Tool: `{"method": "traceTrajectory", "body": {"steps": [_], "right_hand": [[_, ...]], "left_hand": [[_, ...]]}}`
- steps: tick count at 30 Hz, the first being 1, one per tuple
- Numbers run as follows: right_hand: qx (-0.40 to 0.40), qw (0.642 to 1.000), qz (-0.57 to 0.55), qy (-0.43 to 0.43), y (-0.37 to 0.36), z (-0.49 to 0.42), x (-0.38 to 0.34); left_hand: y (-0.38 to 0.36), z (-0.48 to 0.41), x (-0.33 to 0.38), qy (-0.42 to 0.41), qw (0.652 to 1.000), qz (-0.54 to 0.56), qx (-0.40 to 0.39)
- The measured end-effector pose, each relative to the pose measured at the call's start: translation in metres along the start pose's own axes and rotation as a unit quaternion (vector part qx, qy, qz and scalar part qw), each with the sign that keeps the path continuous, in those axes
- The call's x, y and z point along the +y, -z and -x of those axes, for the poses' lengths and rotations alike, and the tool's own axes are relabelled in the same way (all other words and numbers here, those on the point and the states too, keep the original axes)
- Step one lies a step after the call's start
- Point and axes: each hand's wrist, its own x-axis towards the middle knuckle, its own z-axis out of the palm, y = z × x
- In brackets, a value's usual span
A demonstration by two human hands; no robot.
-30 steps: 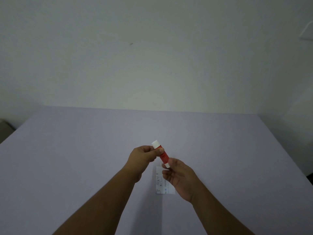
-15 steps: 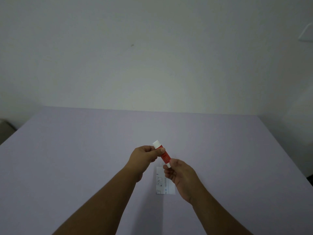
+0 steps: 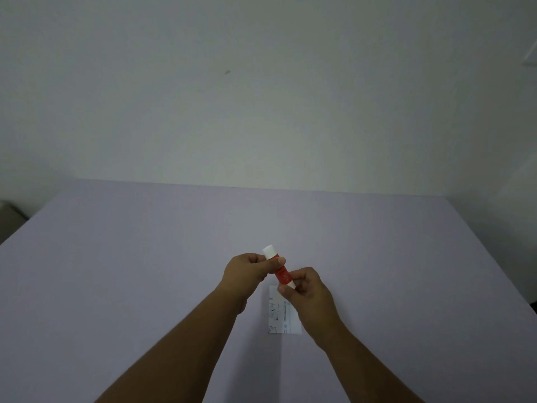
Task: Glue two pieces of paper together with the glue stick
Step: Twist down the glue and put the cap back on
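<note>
A red glue stick point(image 3: 281, 272) with a white cap point(image 3: 269, 251) is held tilted above the table, cap end pointing away and to the left. My left hand point(image 3: 247, 271) pinches it near the cap. My right hand point(image 3: 308, 295) grips its lower white end. Below the hands a small white printed paper point(image 3: 277, 315) lies flat on the lavender table point(image 3: 145, 271); my right hand covers part of it. I cannot tell whether it is one sheet or two stacked.
A plain pale wall point(image 3: 261, 97) rises behind the table's far edge. At the far left, beside the table, a dark object point(image 3: 8, 219) shows partly. The table's right edge runs diagonally toward the near right.
My right hand's fingers have shifted slightly up around the stick's lower end. The stick and my left hand have stayed almost in place.
</note>
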Motion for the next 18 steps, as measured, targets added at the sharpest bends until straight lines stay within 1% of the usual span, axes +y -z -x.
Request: {"method": "traceTrajectory", "body": {"steps": [3, 7, 9, 12, 13, 14, 16, 18], "right_hand": [[0.016, 0.999, 0.048, 0.011, -0.002, -0.003, 0.002], [0.009, 0.998, 0.065, 0.007, -0.005, -0.007, 0.011], [0.012, 0.998, 0.058, -0.002, -0.005, -0.010, 0.014], [0.030, 0.998, 0.048, -0.028, -0.004, -0.015, 0.020], [0.035, 0.998, 0.040, -0.041, -0.004, -0.017, 0.021], [0.038, 0.997, 0.033, -0.052, -0.003, -0.019, 0.023], [0.038, 0.997, 0.030, -0.066, -0.002, -0.025, 0.028], [0.034, 0.996, 0.025, -0.073, -0.002, -0.030, 0.033]], "left_hand": [[-0.002, -0.005, -0.006, 0.013, 1.000, -0.004, 0.011], [-0.003, -0.011, -0.012, 0.017, 1.000, -0.018, 0.006], [-0.003, -0.013, -0.014, 0.012, 0.999, -0.042, -0.016], [0.002, -0.019, -0.015, 0.014, 0.989, -0.124, -0.083], [0.006, -0.024, -0.016, 0.008, 0.985, -0.152, -0.085], [0.010, -0.029, -0.018, -0.006, 0.982, -0.175, -0.069], [0.022, -0.045, -0.027, -0.045, 0.972, -0.229, -0.003], [0.032, -0.063, -0.038, -0.069, 0.947, -0.309, 0.044]]}}
